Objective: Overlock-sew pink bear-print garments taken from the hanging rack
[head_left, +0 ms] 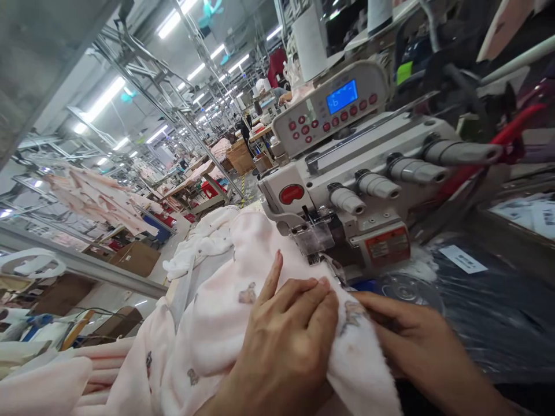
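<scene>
Pale pink fleece fabric with small brown animal prints runs under the needle area of a white sewing machine. Lying flat on top of the cloth, my left hand presses it just in front of the presser foot, its index finger apart from the others. At the fabric's right edge, my right hand pinches the cloth between thumb and fingers. The fingertips of this hand are partly hidden behind the edge.
A control panel with a blue display tops the machine. Thread cones stand behind it. White cloth lies beyond the pink fabric. Dark plastic-wrapped material is at the right. Pink pieces hang at the far left.
</scene>
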Available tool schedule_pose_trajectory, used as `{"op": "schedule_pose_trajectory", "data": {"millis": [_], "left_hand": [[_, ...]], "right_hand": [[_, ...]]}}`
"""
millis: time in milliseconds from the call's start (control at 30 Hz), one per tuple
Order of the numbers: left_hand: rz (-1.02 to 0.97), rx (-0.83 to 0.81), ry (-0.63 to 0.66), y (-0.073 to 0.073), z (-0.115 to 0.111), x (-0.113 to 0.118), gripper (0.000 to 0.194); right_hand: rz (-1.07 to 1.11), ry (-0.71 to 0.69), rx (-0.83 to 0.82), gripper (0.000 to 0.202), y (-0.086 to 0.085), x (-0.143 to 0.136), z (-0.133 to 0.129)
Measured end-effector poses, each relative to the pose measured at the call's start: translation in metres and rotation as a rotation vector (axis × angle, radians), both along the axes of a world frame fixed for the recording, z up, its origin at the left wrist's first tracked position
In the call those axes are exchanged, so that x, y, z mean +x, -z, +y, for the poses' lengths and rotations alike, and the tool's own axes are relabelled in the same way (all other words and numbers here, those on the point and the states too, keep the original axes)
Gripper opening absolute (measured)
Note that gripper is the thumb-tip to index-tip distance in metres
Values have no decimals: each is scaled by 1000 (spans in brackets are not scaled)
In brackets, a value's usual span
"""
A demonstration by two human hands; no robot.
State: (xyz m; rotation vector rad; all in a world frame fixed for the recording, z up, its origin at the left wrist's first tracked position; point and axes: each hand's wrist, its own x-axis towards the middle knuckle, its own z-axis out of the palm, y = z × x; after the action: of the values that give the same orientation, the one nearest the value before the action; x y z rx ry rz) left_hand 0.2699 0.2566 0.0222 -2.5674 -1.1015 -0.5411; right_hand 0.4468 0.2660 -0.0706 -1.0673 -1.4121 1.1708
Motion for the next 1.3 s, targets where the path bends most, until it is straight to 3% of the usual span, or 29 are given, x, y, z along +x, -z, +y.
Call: {"op": "schedule_pose_trajectory", "data": {"millis": [133,300,433,500,567,633,700,833,933,1033,1200,1300], "left_hand": [[89,28,20,5,-7,-6,32],[-88,-16,-113,18,-6,-3,38],[-270,155,-71,45,-16,-7,38],[-438,276,-56,61,-26,-6,35],[-521,283,-43,70,-34,0,25],[-547,269,-36,70,-40,9,13],[-567,305,-8,64,-44,17,18],[-538,305,-1,60,-45,13,13],[-408,287,-90,71,-37,-1,20],[-366,379,-137,79,-32,-5,26],[-463,345,-24,72,-42,16,18],[-618,328,-50,75,-48,32,20]], "right_hand": [[-117,-142,102,27,10,6,3],[-48,-37,142,23,5,1,10],[-86,-15,225,23,2,5,2],[-43,-17,193,22,6,10,-8],[1,-35,126,20,13,15,-16],[18,-121,36,19,18,17,-22],[55,-209,-63,24,20,18,-27],[179,-149,-169,31,21,19,-35],[228,-221,-180,26,22,18,-35],[203,-218,-153,26,23,18,-32],[147,-199,-94,27,21,23,-34],[172,-156,-138,23,15,21,-43]]}}
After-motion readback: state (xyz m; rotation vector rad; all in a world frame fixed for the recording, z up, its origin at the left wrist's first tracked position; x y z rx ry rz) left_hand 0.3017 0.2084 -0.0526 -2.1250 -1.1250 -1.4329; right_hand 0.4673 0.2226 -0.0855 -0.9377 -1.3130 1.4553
